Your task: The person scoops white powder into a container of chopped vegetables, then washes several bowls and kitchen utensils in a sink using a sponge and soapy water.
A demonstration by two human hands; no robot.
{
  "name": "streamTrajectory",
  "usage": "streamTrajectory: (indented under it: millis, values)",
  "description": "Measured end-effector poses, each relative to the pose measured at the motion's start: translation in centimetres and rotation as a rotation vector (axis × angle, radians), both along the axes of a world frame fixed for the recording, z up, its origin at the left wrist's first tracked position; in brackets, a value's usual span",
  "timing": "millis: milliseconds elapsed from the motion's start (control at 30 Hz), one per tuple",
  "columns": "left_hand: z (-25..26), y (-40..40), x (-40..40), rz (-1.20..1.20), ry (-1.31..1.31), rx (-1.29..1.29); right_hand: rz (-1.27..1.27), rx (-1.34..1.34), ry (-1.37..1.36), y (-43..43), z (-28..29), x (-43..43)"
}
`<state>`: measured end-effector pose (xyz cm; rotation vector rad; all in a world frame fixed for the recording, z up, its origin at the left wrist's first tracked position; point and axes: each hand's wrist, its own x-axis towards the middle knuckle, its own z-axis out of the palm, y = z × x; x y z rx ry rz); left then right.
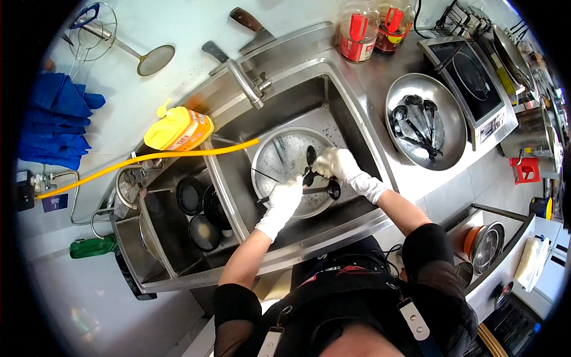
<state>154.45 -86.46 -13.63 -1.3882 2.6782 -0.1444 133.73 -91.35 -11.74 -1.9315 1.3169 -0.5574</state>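
White gloves cover both my hands over a round metal basin of cloudy, sudsy water in the large sink compartment. My left hand grips black long-handled utensils at the basin's left front. One black ladle extends from beneath it to the right, its head near the basin's front right rim. My right hand has its fingers curled on black utensil parts at the basin's right side. Beside its fingertips shows a black spoon head. The fingers hide where the handles cross. Thin dark handles lean in the basin's left part.
A steel bowl with several black ladles stands right, beside an induction cooker. Above the sink hangs the faucet; a yellow hose crosses the divider near a yellow jug. Black pans lie in the left compartment. Two knives stand behind.
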Motion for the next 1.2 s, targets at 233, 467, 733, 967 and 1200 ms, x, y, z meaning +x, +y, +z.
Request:
streamTrajectory:
  millis: [233,467,733,967,1200]
  values:
    - [-0.4,0.2,-3.1,0.214,-0.007,0.190,-0.242,-0.328,0.137,3.7,-3.3,5.4]
    - [0.3,0.4,-4.0,0.602,0.294,0.565,-0.367,-0.384,-0.078,1.1,-5.8,1.1]
    - [-2.1,0.7,-1.2,1.040,1.677,1.395,-0.949,0.563,-1.243,3.2,-4.3,1.5]
    - [-2.1,1.4,-2.4,0.910,1.583,1.670,-0.489,1.039,-0.714,4.6,-0.3,4.6]
    - [-2.6,0.0,-5.2,0.768,1.189,1.187,-0.485,-0.015,-0.465,6.4,-6.3,7.3]
